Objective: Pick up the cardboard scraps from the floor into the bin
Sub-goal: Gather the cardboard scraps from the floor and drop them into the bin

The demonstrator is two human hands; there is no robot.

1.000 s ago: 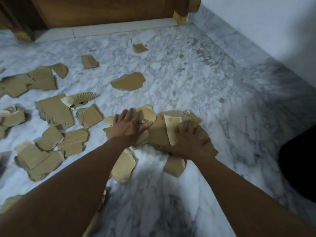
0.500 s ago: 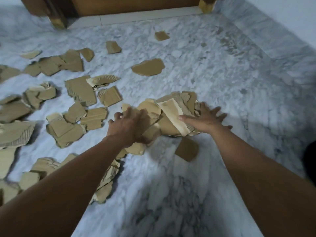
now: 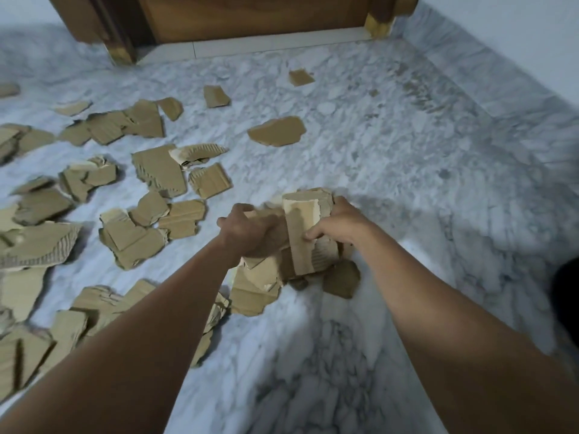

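Both hands now squeeze the pile from its sides; half a second ago they lay flat and spread on it. Fingers of the right hand curl round the right side of the bundle of scraps, thumb on its pale front strip. The left hand clenches the bundle's left side. The bundle stands bunched between the palms at centre frame. I cannot tell whether its bottom has left the floor.

One piece sits just below the bundle, likely to be left behind. Loose scraps cover the left half of the frame, so the task looks early. A dark shape at the right edge may be the bin; it is too cut off to tell.
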